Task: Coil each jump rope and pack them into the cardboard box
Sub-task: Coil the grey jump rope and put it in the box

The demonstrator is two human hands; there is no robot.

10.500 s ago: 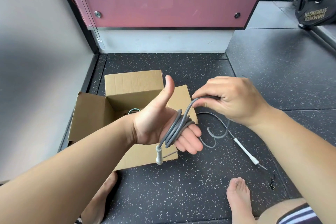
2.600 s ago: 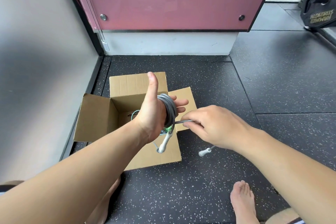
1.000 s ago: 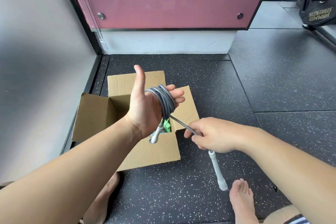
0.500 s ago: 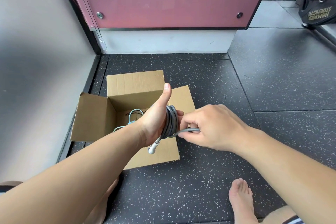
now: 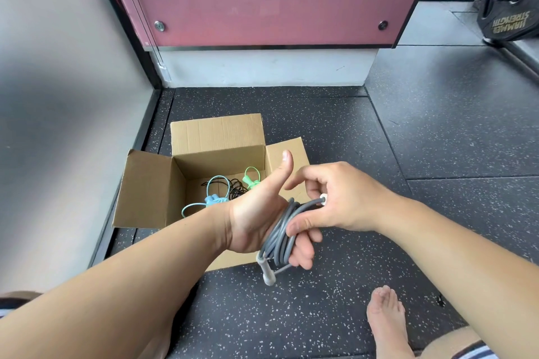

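A bare foot (image 5: 386, 320) rests on the speckled floor (image 5: 291, 315). Above it, the grey jump rope (image 5: 278, 234) is coiled around the left hand (image 5: 262, 213), fingers curled through the loops, thumb up; the right hand (image 5: 335, 198) pinches its end. Beyond, the cardboard box (image 5: 151, 192) holds coloured ropes (image 5: 215, 195)

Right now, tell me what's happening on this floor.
A person is coiling a grey jump rope around the left hand. The right hand pinches the rope's free end by its white handle. The open cardboard box already holds blue, green and black ropes.
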